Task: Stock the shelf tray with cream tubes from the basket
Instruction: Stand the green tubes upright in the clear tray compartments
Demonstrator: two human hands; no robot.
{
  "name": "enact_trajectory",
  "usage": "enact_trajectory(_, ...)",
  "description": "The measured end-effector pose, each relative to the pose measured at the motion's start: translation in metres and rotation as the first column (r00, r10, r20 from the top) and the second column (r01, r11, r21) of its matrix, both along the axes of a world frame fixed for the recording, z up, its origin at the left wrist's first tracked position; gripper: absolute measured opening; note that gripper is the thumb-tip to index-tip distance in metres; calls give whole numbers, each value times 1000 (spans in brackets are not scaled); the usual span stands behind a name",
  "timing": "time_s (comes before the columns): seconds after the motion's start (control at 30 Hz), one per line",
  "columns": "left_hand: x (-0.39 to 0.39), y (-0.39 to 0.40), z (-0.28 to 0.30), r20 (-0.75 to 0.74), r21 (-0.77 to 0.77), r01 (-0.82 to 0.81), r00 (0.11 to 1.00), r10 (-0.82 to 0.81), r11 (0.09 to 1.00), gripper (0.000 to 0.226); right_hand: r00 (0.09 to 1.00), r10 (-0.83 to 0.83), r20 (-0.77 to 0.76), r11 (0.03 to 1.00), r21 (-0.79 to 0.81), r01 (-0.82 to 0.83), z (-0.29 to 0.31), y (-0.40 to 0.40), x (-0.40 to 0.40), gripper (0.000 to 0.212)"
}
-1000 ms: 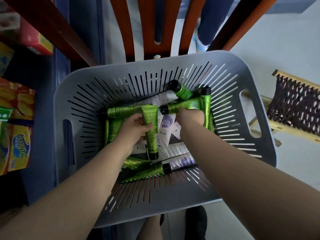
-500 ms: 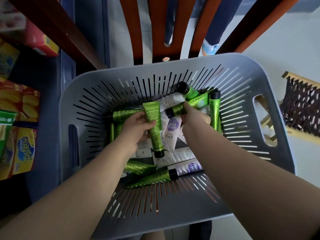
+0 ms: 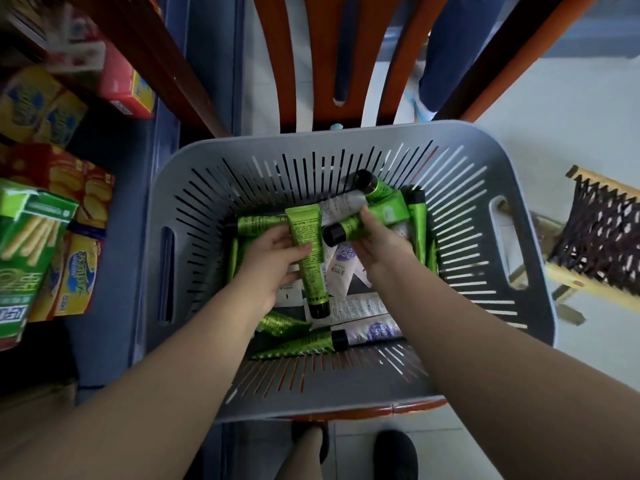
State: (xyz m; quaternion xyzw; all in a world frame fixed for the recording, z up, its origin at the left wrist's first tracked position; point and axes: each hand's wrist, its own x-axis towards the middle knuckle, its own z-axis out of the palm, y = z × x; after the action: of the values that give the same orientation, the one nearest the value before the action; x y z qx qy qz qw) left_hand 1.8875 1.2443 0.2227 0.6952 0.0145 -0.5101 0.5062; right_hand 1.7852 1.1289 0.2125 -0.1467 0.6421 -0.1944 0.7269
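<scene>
Inside, basket [image 3: 346, 143] holds green tubes [image 3: 420, 216] and white tubes [image 3: 360, 304].

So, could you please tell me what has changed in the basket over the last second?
The right hand has closed on a green tube and lifted it off the pile. The left hand keeps holding its upright green tube, raised slightly. The grey basket and remaining tubes look unchanged.

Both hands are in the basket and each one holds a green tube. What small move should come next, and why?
Probably lift both hands straight up out of the basket. The left hand already grips one green tube and the right hand grips another, so both tubes seem ready to go to the shelf.
</scene>
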Motion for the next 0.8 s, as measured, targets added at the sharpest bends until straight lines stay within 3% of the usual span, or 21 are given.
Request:
enact_trajectory(0.13, -12, 13, 35, 17, -21, -91, 996, 91, 996, 58, 983, 180, 37, 981, -81, -177, 32, 13, -15, 53)
enact_trajectory(0.23, -24, 26, 82, 44, -38, -132, 990, 133, 991, 52, 939, 343, -2, 913, -233, -334, 77, 22, -34, 28)
enact_trajectory(0.37, -45, 41, 164, 93, -123, -153, 982, 165, 981, 37, 847, 494, -196, 689, -507, -519, 158, 35, -69, 18)
enact_trajectory(0.43, -58, 49, 205, 134, -160, -158, 975, 180, 974, 31, 836, 521, -171, 631, -583, -512, 199, 43, -87, 14)
enact_trajectory(0.6, -91, 72, 314, 239, -267, -115, 954, 181, 957, 21, 829, 558, -22, 600, -679, -422, 300, 67, -120, 13)
enact_trajectory(0.8, -123, 115, 434, 422, -387, -37, 882, 212, 921, 19, 699, 715, -9, 399, -816, -419, 429, 92, -137, 7)
